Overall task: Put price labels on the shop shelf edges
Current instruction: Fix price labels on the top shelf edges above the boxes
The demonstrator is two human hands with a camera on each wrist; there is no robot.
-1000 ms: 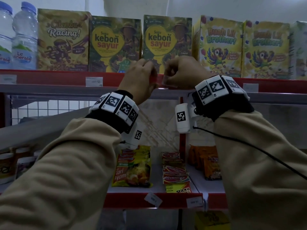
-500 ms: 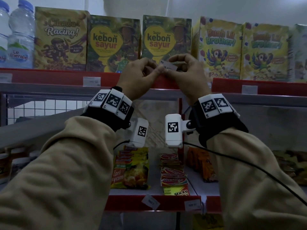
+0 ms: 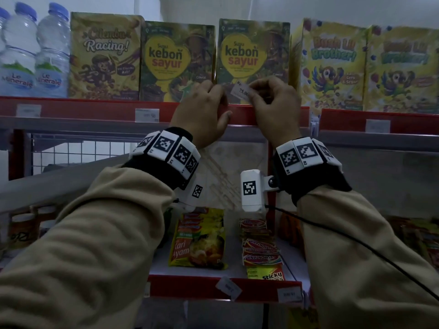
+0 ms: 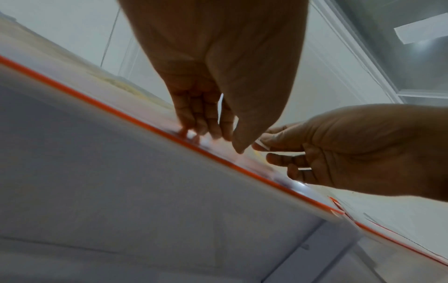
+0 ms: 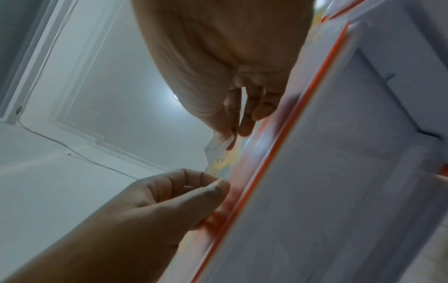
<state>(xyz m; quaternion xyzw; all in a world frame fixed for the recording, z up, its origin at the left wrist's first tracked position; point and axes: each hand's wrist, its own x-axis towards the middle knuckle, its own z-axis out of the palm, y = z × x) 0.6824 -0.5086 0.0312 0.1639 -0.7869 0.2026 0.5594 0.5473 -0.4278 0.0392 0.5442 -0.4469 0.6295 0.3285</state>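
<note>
Mid-insertion: right hand (image 3: 273, 100) pinching label (image 3: 241, 91) above red rail (image 3: 261, 115); left hand (image 3: 204, 108) gripping rail's lip. Next, probably: lower label squarely into channel, press flat.

five cereal boxes (image 3: 105, 55), three water bottles (image 3: 51, 51), two hands (image 3: 202, 108)

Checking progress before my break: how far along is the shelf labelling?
Done: labels already sit on the top shelf edge at left and far right. In hand: the right hand pinches a price label above the red strip; the left hand grips that strip. Left: seating this label.
</note>
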